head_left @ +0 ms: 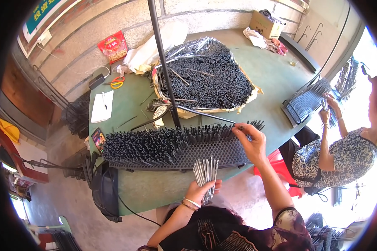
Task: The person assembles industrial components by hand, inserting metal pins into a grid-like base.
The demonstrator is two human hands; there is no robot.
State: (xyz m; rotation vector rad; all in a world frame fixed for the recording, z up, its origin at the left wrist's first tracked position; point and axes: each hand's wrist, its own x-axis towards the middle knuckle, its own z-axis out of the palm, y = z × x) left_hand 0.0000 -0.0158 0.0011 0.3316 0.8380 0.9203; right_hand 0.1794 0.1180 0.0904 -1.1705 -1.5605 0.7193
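Note:
My left hand (pixel 198 193) is closed around a bundle of thin silvery metal rods (pixel 205 173), held upright in front of the table's near edge. Before me lies a long black perforated rack (pixel 205 154), with many dark-tipped rods (pixel 142 144) standing in its holes. These fill its left part and back rows; bare holes show along the front right. At the rack's far right, my right hand (pixel 252 140) pinches the top of a thin rod among the back rows. The fingers partly hide that rod.
Behind the rack sits a paper-lined box (pixel 245 102) heaped with dark-tipped rods. A dark upright pole (pixel 160 46) rises between them. Orange-handled scissors (pixel 116 83), a notepad (pixel 100 109) and a phone (pixel 98 139) lie left. At right, another person (pixel 335 154) handles rods over a second rack (pixel 302 106).

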